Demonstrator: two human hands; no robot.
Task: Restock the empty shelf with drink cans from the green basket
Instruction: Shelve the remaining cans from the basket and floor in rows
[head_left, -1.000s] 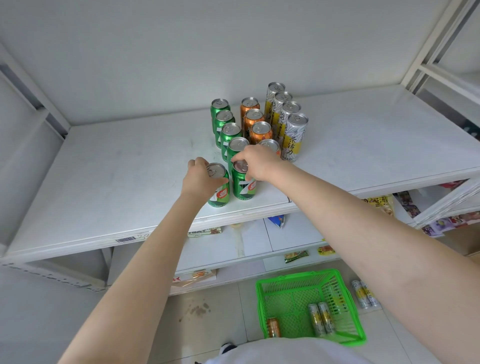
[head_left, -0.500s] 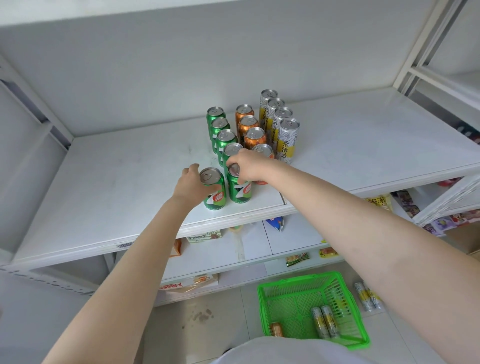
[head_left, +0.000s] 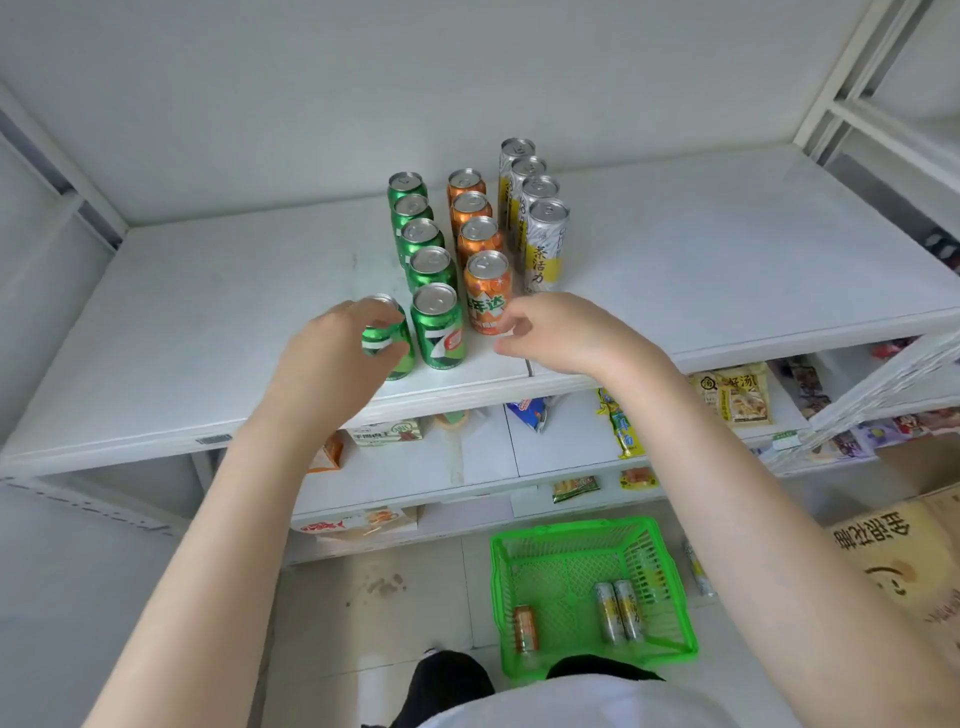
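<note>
On the white shelf (head_left: 701, 249) stand three rows of cans: green ones (head_left: 422, 234), orange ones (head_left: 478, 234) and tall silver-yellow ones (head_left: 540, 218). My left hand (head_left: 332, 358) grips a green can (head_left: 387, 340) at the shelf's front edge, left of the front green can (head_left: 438, 327). My right hand (head_left: 561, 332) hovers off the cans with loosely curled fingers, holding nothing, just right of the front orange can (head_left: 485, 291). The green basket (head_left: 670, 587) sits on the floor below with one orange can (head_left: 524, 629) and two silver cans (head_left: 618, 610) inside.
Lower shelves hold snack packets (head_left: 732, 397) and cartons (head_left: 387, 431). A cardboard box (head_left: 893, 561) stands at the right on the floor. Another silver can (head_left: 698, 574) lies on the floor behind the basket. Shelf uprights (head_left: 841, 73) rise at the right.
My right hand has let go of the front green can and drawn back to the right. My left hand still holds its green can at the shelf's front edge.
</note>
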